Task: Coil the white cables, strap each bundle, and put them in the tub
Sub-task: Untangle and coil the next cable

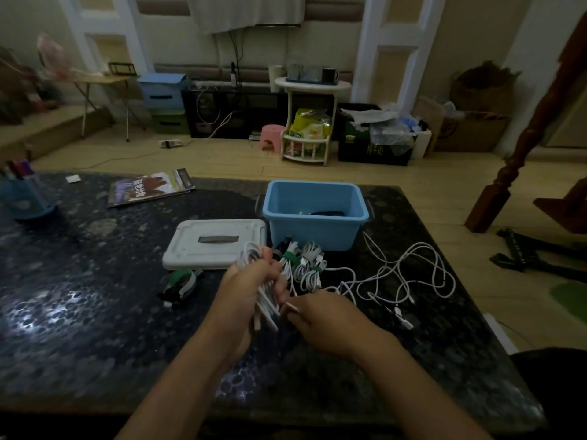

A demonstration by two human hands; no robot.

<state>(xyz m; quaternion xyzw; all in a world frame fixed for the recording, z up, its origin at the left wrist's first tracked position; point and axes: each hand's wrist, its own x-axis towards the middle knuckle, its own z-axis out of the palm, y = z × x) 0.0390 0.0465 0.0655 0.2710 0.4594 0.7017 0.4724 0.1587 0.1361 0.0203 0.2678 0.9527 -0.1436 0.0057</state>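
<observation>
White cable loops (263, 293) sit gathered in your left hand (244, 290), whose fingers are closed around the bundle above the dark speckled worktop (95, 296). Your right hand (320, 315) is close beside it, thumb and fingers pinched on what looks like the loose end of that same cable near the lower part of the coil; motion blur hides the exact grip.

Just beyond your hands lies a small heap of coiled bundles (305, 265), at least one wrapped with a green strap, resting against the front wall of the blue tub (314, 230). The tub stands open on the worktop, and something dark lies on its bottom; you cannot tell what it is from here. Its white lid (206, 246) lies flat just to the left of it.

To the right of the heap, loose white cables (409, 277) sprawl uncoiled across the worktop toward its right edge. To the left of your hands, near the lid's front edge, lies a little pile of spare straps (181, 284), green, grey and black. A magazine (149, 188) lies further back on the left.
</observation>
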